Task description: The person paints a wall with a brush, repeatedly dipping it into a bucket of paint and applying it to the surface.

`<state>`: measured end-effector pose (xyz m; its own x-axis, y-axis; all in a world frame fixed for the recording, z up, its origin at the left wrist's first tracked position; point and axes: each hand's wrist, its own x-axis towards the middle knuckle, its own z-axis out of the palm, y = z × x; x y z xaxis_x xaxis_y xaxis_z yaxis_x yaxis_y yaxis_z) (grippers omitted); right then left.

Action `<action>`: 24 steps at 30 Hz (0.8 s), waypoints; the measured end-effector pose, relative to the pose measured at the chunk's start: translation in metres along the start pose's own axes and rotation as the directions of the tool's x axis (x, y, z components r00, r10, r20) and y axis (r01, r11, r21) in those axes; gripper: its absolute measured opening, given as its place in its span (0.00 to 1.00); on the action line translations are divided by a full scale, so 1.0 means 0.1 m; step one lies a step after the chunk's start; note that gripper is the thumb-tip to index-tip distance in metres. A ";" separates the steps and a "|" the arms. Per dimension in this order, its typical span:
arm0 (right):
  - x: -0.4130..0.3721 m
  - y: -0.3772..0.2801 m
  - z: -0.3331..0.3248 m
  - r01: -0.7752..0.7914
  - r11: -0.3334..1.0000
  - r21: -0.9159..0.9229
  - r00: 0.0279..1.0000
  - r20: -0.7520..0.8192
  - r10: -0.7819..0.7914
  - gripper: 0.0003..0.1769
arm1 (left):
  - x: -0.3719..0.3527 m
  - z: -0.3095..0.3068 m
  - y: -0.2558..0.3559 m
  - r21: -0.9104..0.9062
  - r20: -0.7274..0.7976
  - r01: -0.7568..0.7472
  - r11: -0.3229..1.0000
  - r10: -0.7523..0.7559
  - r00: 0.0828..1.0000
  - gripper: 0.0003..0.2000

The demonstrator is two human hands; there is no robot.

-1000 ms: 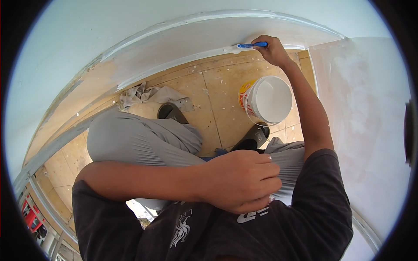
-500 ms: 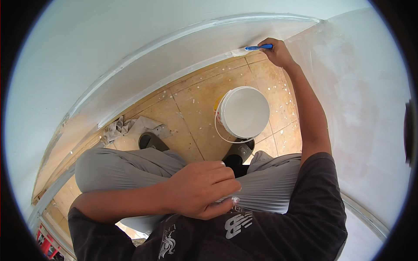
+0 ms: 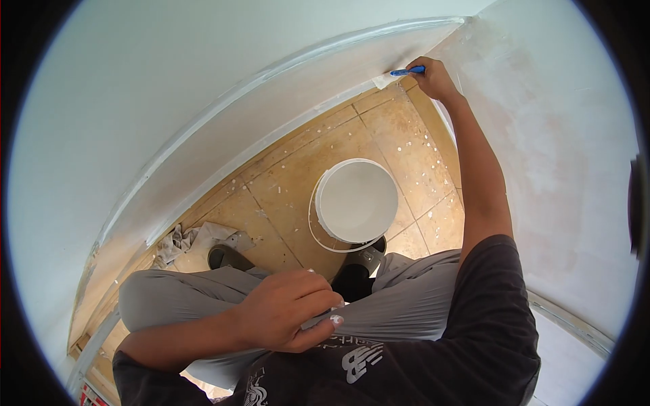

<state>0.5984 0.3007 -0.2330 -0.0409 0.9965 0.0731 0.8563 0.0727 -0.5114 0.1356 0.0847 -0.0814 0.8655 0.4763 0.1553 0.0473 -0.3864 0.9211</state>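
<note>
My right hand [image 3: 430, 78] is closed around the blue handle of a brush [image 3: 405, 71]. The brush's pale end touches the bottom of the wall [image 3: 298, 101], close to the corner above the tiled floor. My left hand [image 3: 288, 311] hangs over my lap with curled fingers and white smears on the thumb; whether it holds anything is hidden. A white bucket [image 3: 359, 201] with its wire handle lowered stands on the floor between the wall and my feet.
Tan floor tiles [image 3: 291, 196] carry scattered white drips. A crumpled grey-white cloth [image 3: 203, 238] lies at the left, near my dark shoe [image 3: 229, 257]. Another wall [image 3: 542, 135] rises at the right. Something red [image 3: 91, 395] shows at the lower left.
The view has shifted, so the bucket and floor appear lower and further left. My right hand with the brush sits nearer the wall corner; my left hand appears lower and further left.
</note>
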 end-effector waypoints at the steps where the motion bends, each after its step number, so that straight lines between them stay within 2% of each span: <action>1: 0.00 0.04 -0.01 -0.020 1.000 -0.007 1.000 -0.006 0.020 0.08 | 0.01 0.01 -0.01 -0.004 -0.002 0.001 1.000 -0.001 1.000 0.11; 7: -0.02 0.08 0.01 0.081 0.977 -0.199 0.993 -0.068 -0.096 0.07 | 0.04 0.02 -0.05 -0.014 -0.007 0.010 1.000 -0.010 1.000 0.11; 13: -0.07 -0.13 -0.03 -0.012 0.955 -0.297 0.998 -0.059 -0.006 0.10 | 0.02 0.00 -0.02 0.015 -0.023 -0.014 1.000 0.014 1.000 0.11; 19: 0.03 -0.15 0.10 0.017 0.871 -0.491 0.999 -0.029 -0.036 0.12 | -0.01 -0.04 0.01 0.025 -0.053 -0.059 0.998 0.060 0.997 0.12; 22: 0.00 -0.10 0.30 0.071 0.859 -0.507 0.995 -0.019 -0.093 0.13 | -0.05 -0.05 0.03 0.026 -0.048 -0.046 0.999 0.047 0.998 0.11; 24: -0.04 -0.10 0.41 0.136 0.895 -0.424 0.986 -0.033 -0.165 0.12 | -0.07 -0.07 0.04 0.026 -0.047 -0.041 0.999 0.042 0.998 0.09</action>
<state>0.5687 0.2978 -0.2630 -0.1645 0.9688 0.1852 0.9795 0.1826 -0.0849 0.1264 0.0857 -0.0760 0.8423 0.4960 0.2108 0.0244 -0.4259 0.9045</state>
